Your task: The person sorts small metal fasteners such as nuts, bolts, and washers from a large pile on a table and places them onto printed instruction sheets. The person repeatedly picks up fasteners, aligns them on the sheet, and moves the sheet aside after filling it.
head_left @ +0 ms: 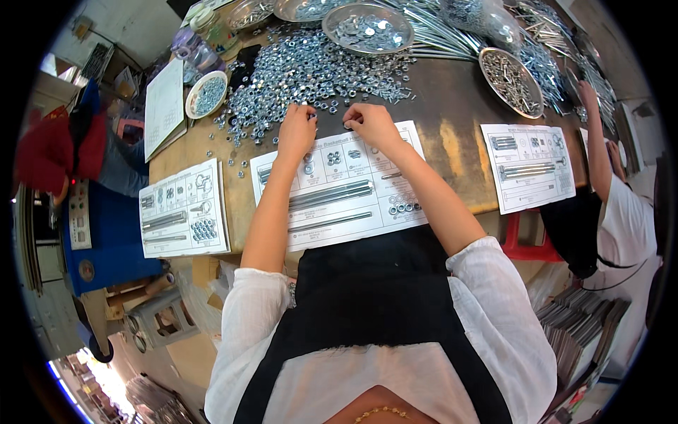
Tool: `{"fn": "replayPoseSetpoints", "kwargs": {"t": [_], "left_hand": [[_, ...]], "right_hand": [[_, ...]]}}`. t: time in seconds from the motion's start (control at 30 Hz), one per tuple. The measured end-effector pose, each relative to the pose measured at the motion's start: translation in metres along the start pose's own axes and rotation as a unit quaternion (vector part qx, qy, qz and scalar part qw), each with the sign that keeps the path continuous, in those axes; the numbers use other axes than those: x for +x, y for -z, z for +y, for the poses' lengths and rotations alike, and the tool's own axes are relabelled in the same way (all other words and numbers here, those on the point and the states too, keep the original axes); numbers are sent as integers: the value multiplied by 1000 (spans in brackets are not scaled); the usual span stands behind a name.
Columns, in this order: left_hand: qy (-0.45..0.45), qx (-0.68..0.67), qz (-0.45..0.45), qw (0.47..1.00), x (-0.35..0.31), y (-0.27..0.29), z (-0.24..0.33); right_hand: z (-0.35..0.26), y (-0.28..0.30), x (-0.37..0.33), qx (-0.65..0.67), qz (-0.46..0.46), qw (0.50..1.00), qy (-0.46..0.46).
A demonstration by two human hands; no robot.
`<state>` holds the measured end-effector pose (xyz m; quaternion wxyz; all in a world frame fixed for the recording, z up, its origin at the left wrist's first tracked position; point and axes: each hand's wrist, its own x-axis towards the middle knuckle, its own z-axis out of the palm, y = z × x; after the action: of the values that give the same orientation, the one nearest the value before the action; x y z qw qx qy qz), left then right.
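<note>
My left hand point(298, 130) is at the near edge of a large heap of hex nuts point(304, 71), its fingers curled together. Whatever its fingertips hold is too small to make out. To the right of it, my right hand point(374, 126) pinches thumb against fingers over bare tabletop. A small dark piece shows at those fingertips, its kind unclear. Beneath both forearms lies a printed sheet point(339, 237) with pictures of rods, nuts and small hardware. Several loose nuts lie close to my left hand.
A washer bowl point(367, 28) and a screw bowl point(510, 81) stand beyond the hands, with long metal rods point(441, 32) between them. Printed sheets point(185, 208) lie left; another sheet point(530, 191) lies right. A small dish point(207, 95) sits far left. A co-worker's arm point(599, 141) reaches in at right.
</note>
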<state>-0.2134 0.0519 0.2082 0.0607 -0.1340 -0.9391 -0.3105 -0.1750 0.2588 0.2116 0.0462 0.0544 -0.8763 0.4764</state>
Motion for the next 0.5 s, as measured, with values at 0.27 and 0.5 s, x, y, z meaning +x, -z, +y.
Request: {"fn": "replayPoseSetpoints", "kwargs": {"t": [0.27, 0.5], "left_hand": [[-20, -70, -22, 997, -10, 10, -9], [-19, -77, -14, 997, -12, 8, -17]], "right_hand": [[6, 2, 5, -5, -2, 1000, -11], [-1, -3, 3, 7, -1, 1000, -16]]}}
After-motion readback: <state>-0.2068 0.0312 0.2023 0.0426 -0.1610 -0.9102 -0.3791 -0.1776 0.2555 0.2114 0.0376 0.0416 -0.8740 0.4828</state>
